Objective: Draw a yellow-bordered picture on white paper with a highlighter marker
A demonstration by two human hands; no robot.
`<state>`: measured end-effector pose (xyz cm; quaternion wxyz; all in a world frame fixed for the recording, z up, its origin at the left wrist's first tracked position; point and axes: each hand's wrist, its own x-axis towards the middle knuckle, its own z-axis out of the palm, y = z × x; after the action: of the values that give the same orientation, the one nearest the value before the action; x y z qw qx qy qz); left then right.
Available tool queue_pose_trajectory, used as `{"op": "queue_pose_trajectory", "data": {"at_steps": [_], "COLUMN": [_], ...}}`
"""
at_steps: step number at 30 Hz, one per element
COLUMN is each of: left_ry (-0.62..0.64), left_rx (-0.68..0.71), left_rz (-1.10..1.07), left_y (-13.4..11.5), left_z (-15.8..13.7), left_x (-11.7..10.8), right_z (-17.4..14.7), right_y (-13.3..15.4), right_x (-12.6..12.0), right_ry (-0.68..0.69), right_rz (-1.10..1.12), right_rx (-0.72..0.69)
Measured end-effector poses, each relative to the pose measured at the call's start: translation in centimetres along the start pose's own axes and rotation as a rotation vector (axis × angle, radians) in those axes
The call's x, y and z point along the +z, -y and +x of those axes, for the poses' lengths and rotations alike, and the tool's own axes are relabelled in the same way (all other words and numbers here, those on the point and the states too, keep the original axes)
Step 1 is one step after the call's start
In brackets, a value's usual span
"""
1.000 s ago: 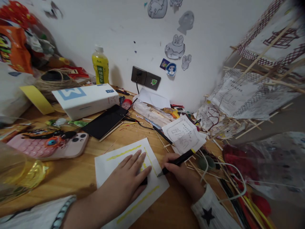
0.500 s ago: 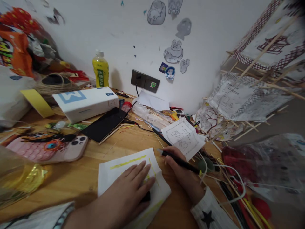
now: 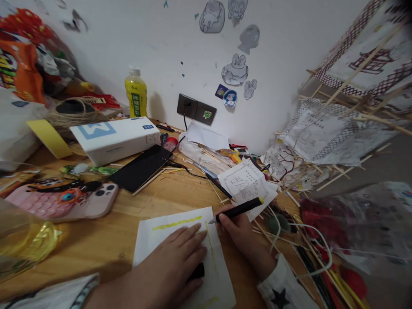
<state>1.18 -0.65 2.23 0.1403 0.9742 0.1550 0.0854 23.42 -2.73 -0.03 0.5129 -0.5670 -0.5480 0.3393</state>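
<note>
My left hand lies flat on a white sheet of paper, fingers stretched out. Between its thumb and forefinger shows a black piece like a marker cap, partly covered; whether it is gripped I cannot tell. In my right hand is a black marker with a yellow end, pinched by thumb and fingers. Its pale tip is at the sheet's upper right corner, by the top of a thin yellow line. A thicker wavy yellow stripe runs along the top edge, and fainter yellow shows near the bottom.
Behind the sheet lie a black tablet-like slab, a white box and a drawn-on paper. A pink phone and a clear yellowish container stand left. Sticks, a white cable and a stick-and-paper frame crowd the right.
The marker has swung so its yellow end points up and right, its tip now at the paper's corner. The sheet has turned and shifted slightly right under my left hand.
</note>
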Motion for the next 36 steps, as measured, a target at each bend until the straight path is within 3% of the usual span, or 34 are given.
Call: {"op": "queue_pose_trajectory", "data": {"at_steps": [3,9,21,36], "left_ry": [-0.016,0.105,0.176,0.126], "left_rx": [-0.004,-0.061,-0.042,-0.015], "left_rz": [-0.032,-0.072,-0.01,-0.003], "left_y": [0.0,-0.2,-0.2,-0.1], "left_z": [0.1,0.3,0.6,0.6], "left_x": [0.0,-0.2,0.0,0.1], "right_z": [-0.2,-0.3,-0.2,0.0], "right_y": [0.0,-0.5,-0.9,-0.1], "right_x": [0.0,0.0,-0.1,-0.2], "right_ry": [0.004,0.005,0.045,0.068], "right_rz": [-0.096,-0.201,-0.213,-0.134], "right_rx": [-0.017,-0.055,-0.059,-0.049]}}
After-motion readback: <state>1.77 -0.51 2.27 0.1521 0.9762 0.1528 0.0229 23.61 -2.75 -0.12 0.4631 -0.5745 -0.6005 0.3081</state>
